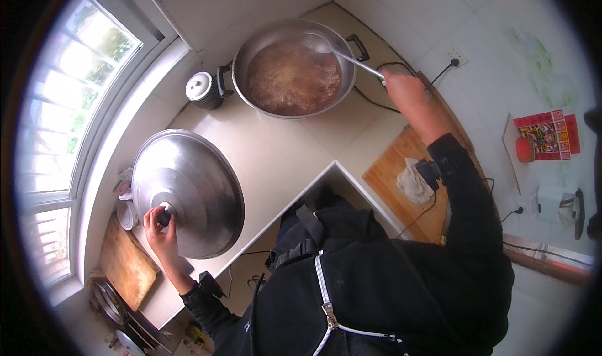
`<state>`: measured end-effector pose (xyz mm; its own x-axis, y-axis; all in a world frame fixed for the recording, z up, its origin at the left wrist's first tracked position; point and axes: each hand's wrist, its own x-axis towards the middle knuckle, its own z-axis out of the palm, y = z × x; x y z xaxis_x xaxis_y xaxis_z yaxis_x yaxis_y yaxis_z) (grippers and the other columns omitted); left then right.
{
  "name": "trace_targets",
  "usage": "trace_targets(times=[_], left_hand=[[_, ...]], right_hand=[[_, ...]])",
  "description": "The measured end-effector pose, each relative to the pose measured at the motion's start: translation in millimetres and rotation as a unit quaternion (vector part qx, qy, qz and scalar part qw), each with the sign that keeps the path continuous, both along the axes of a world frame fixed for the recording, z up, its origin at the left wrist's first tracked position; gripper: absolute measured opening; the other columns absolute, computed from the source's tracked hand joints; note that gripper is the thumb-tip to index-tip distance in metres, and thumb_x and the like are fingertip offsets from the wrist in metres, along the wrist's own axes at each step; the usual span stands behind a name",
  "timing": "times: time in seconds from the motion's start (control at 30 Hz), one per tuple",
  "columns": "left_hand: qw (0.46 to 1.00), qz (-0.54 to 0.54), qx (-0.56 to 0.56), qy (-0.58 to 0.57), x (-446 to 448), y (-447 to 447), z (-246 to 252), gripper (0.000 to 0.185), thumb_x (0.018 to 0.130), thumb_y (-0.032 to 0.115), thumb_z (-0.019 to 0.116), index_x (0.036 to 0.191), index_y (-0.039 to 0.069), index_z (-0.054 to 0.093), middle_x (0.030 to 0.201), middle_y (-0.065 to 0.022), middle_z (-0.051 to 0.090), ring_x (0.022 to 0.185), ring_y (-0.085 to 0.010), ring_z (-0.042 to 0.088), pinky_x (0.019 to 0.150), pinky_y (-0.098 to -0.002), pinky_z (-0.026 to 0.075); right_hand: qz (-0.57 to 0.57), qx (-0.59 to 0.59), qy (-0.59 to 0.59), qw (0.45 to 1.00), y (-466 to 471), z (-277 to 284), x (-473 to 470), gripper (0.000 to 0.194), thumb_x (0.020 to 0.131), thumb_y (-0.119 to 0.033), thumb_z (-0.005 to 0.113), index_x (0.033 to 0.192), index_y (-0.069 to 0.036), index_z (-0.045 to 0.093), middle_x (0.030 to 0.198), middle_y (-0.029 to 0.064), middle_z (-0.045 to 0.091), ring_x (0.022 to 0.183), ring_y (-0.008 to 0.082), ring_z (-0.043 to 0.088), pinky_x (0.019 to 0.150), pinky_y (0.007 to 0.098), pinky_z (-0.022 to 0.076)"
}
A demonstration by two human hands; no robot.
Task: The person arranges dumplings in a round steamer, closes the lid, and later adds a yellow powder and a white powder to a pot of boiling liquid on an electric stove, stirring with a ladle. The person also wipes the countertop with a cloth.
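Observation:
My left hand [161, 229] grips the black knob of a large domed metal lid [202, 187], held over the left part of the counter. My right hand [407, 90] is closed around the handle of a metal ladle [357, 64]. The ladle's bowl is over the far right side of a wide metal wok [239, 85] with black side handles. Brown, frothy liquid [291, 78] fills the lower part of the wok. Steam or glare blurs the ladle's bowl, so I cannot tell whether it dips into the liquid.
A dark pot with a white lid [199, 87] stands left of the wok. A white cloth [415, 182] rests on the right-hand wooden board [383, 168]. Another wooden board [129, 262] lies at left, near a white bowl [127, 215]. A black cord [376, 100] runs behind the wok.

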<state>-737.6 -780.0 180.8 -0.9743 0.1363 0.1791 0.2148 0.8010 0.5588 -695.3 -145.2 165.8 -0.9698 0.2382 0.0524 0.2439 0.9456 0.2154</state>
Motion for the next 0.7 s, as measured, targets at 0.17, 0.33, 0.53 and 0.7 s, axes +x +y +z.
trace_targets(times=[0.17, 0.33, 0.53, 0.7], left_hand=[[1.0, -0.005, 0.009, -0.013, -4, -12, -2, 0.028, 0.076, 0.002, 0.069, 0.103, 0.007, 0.062, 0.109, -0.0065, 0.055, 0.096, -0.0191, 0.058, 0.072, -0.0275, 0.05], [1.0, 0.012, 0.004, -0.028, -7, -27, -19, 0.029, 0.075, 0.0, 0.068, 0.103, 0.006, 0.061, 0.108, -0.0074, 0.055, 0.097, -0.0206, 0.058, 0.074, -0.0283, 0.05], [0.998, -0.011, 0.008, -0.061, -11, -34, -26, 0.03, 0.073, -0.002, 0.067, 0.101, 0.004, 0.06, 0.105, -0.0081, 0.054, 0.096, -0.0216, 0.057, 0.077, -0.0285, 0.049], [0.991, -0.025, 0.06, -0.114, -17, -27, -36, 0.028, 0.072, -0.003, 0.067, 0.098, 0.003, 0.06, 0.102, -0.0085, 0.053, 0.094, -0.0217, 0.056, 0.078, -0.0296, 0.049]], right_hand=[[0.019, 0.024, -0.02, 0.999, -15, -35, -54, 0.023, 0.088, -0.019, 0.053, 0.109, -0.014, 0.062, 0.075, 0.0103, 0.066, 0.07, 0.0292, 0.066, 0.056, 0.0429, 0.0504], [0.048, 0.01, -0.015, 0.999, -46, -60, -78, 0.024, 0.088, -0.017, 0.053, 0.109, -0.012, 0.062, 0.073, 0.0096, 0.065, 0.069, 0.0293, 0.065, 0.054, 0.0431, 0.0498], [0.13, -0.042, -0.008, 0.991, -66, -53, -67, 0.025, 0.087, -0.017, 0.054, 0.11, -0.013, 0.062, 0.074, 0.0103, 0.063, 0.067, 0.0305, 0.063, 0.054, 0.0436, 0.049], [0.163, -0.06, -0.028, 0.984, -75, -24, -38, 0.027, 0.083, -0.014, 0.056, 0.11, -0.015, 0.063, 0.074, 0.0104, 0.061, 0.068, 0.0302, 0.062, 0.055, 0.0429, 0.0486]])
